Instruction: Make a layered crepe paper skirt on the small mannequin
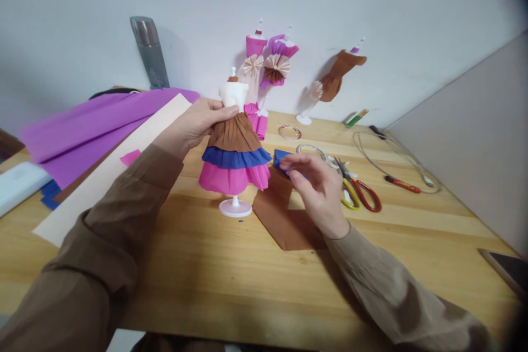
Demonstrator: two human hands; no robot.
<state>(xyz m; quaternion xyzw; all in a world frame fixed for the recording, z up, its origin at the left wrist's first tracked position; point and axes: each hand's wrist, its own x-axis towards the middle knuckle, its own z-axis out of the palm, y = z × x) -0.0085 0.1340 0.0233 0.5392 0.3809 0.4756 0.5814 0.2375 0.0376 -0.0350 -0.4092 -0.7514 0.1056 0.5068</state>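
Note:
My left hand [202,121] is closed round the waist of a miniature dress form [233,93], thumb across its front. The form is white on top and wears a tiered crepe-paper skirt [235,157] in brown, blue and pink. Its round white base [235,208] shows below, upright at the table. To the right of the skirt is my right hand [315,187], thumb and fingers curved and apart, with nothing seen between them. Just behind its fingertips lies a blue paper piece [281,156]. Brown paper [289,225] lies beneath this hand.
Three dressed forms [256,47] stand at the wall. Scissors [367,195], a cable [391,148] and a roll of wire [311,148] lie to the right. Purple paper [103,126], a cream sheet [103,176] and a bottle [149,52] are at left. A phone-like object [505,269] sits at the right edge.

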